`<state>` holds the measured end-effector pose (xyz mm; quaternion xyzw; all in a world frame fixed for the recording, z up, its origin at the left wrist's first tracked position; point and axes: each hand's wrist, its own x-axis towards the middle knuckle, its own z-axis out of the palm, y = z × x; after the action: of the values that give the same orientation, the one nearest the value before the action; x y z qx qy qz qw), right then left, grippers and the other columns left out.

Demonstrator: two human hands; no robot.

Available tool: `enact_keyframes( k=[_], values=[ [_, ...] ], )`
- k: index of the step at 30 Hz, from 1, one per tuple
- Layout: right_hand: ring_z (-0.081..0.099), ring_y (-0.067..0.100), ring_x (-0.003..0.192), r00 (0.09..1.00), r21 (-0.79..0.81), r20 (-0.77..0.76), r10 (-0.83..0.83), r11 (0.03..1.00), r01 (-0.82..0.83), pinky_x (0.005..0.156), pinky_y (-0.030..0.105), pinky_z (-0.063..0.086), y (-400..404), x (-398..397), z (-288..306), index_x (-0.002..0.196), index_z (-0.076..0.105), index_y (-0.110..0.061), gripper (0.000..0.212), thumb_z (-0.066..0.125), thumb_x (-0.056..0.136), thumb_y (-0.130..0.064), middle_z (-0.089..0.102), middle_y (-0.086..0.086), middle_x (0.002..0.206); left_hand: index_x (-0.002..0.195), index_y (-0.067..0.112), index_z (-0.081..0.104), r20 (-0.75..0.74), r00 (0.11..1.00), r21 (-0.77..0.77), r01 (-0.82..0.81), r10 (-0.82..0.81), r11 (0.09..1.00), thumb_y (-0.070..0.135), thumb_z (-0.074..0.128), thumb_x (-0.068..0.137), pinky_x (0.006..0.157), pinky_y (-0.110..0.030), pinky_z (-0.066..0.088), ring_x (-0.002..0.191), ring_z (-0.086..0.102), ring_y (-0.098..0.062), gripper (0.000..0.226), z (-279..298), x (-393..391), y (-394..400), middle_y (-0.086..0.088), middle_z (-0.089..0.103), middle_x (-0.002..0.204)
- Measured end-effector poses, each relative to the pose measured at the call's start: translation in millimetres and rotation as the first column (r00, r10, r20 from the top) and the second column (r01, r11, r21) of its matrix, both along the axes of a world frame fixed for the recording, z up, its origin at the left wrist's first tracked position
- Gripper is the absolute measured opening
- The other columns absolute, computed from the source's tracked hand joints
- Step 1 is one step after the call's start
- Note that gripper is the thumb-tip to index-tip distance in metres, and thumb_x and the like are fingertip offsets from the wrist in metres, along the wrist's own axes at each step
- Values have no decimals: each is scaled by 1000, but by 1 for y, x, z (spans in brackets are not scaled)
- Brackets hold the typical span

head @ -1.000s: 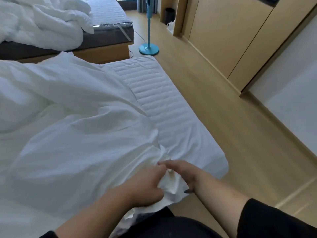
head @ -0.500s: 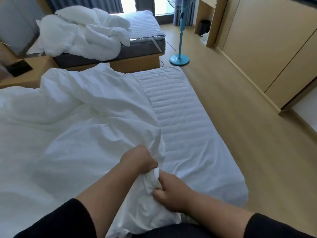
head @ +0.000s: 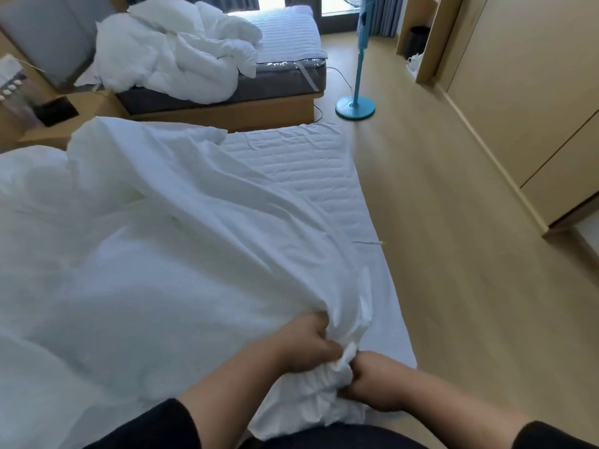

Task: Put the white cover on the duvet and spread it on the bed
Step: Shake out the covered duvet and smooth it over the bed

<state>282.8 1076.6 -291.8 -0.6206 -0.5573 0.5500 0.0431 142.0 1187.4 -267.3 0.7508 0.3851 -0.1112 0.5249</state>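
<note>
Whereas a second ago the hands only reached for the corner, the left hand [head: 308, 343] now grips the bunched white cover [head: 155, 254] and the right hand [head: 372, 380], at 4 o'clock from it, clutches the same bunch. Judged: corner seating underway; the cover lies heaped across the bed [head: 308, 176].

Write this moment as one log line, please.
step: fitting cover corner | left hand: grips white cover | right hand: grips bunched corner | bed: far part uncovered | spread: not yet
</note>
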Motion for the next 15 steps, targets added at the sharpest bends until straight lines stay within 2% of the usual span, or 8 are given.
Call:
enact_keyframes(
  k=[2, 4, 5, 9, 11, 13, 15],
  values=[
    [60, 17, 108, 986, -115, 168, -4, 993, 23, 88, 30, 46, -8, 22, -31, 118, 62, -30, 30, 52, 91, -37, 66, -4, 123, 119, 24, 61, -204, 976, -13, 76, -77, 997, 38, 62, 86, 83, -30, 48, 102, 62, -18, 35, -34, 9, 1, 3, 66, 114],
    [63, 22, 100, 948, -198, 294, -122, 963, 186, 82, 32, 47, -23, 47, -46, 115, 65, -17, 36, 51, 89, -38, 68, 4, 115, 116, 21, 58, -362, 913, -37, 191, -191, 981, 45, 57, 90, 86, -35, 49, 100, 63, -21, 35, -58, 15, 5, 1, 64, 111],
    [62, 20, 99, 926, -216, 330, -182, 941, 262, 82, 32, 47, -31, 58, -49, 118, 65, -16, 37, 52, 89, -36, 68, 4, 116, 116, 21, 57, -404, 882, -26, 254, -243, 967, 46, 56, 91, 88, -37, 50, 101, 62, -22, 35, -65, 19, 9, 0, 63, 113],
    [62, 12, 105, 844, -178, 359, -399, 858, 481, 87, 26, 50, -59, 101, -47, 125, 63, -23, 35, 57, 92, -33, 66, -6, 120, 113, 20, 59, -373, 882, 52, 330, -289, 942, 41, 52, 96, 86, -34, 48, 101, 60, -21, 28, -77, 52, 31, -1, 64, 114],
    [62, 8, 100, 792, -143, 331, -513, 802, 580, 81, 23, 49, -66, 121, -44, 121, 65, -24, 31, 59, 93, -34, 66, -9, 114, 112, 21, 60, -345, 885, 83, 361, -313, 929, 39, 51, 97, 81, -31, 47, 99, 60, -19, 25, -74, 78, 37, 2, 64, 109],
    [63, 9, 97, 739, -109, 280, -612, 745, 658, 80, 25, 50, -71, 142, -44, 113, 66, -23, 22, 61, 94, -31, 67, -7, 109, 109, 22, 60, -317, 888, 94, 380, -334, 920, 39, 51, 97, 77, -29, 46, 93, 60, -16, 23, -70, 104, 37, 5, 62, 101],
    [64, 11, 91, 689, -92, 199, -697, 687, 721, 78, 26, 52, -74, 162, -40, 108, 66, -23, 15, 61, 95, -27, 68, -4, 104, 109, 22, 61, -303, 888, 95, 389, -346, 916, 40, 51, 97, 81, -30, 50, 93, 61, -14, 24, -65, 130, 32, 7, 62, 100]
  ],
)
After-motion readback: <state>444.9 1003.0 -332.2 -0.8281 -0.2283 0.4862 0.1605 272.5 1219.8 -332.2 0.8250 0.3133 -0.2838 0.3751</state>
